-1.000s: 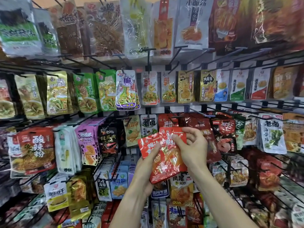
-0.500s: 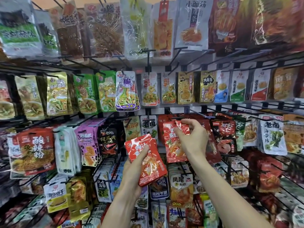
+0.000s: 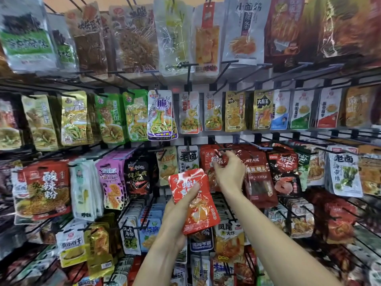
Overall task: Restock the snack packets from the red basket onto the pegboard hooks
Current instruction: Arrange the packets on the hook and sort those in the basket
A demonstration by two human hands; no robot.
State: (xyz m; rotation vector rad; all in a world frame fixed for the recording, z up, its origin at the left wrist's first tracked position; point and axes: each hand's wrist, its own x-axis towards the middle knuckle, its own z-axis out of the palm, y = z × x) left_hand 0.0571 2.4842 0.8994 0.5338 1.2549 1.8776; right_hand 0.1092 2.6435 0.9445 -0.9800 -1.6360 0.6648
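Right hand [image 3: 227,171] pinches a red snack packet [image 3: 214,162] at the black hook [image 3: 223,150], apparently not yet threaded on. Just below the hook, left hand [image 3: 181,205] grips spare red packets [image 3: 194,203] still to hang; basket unseen.

Single head-worn view, facing forward and slightly up at the pegboard hooks [image 3: 223,150], close range, both forearms in frame.

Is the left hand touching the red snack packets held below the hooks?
Touching. The head view shows the left hand gripping the red foil snack packets, thumb pressed across their front.
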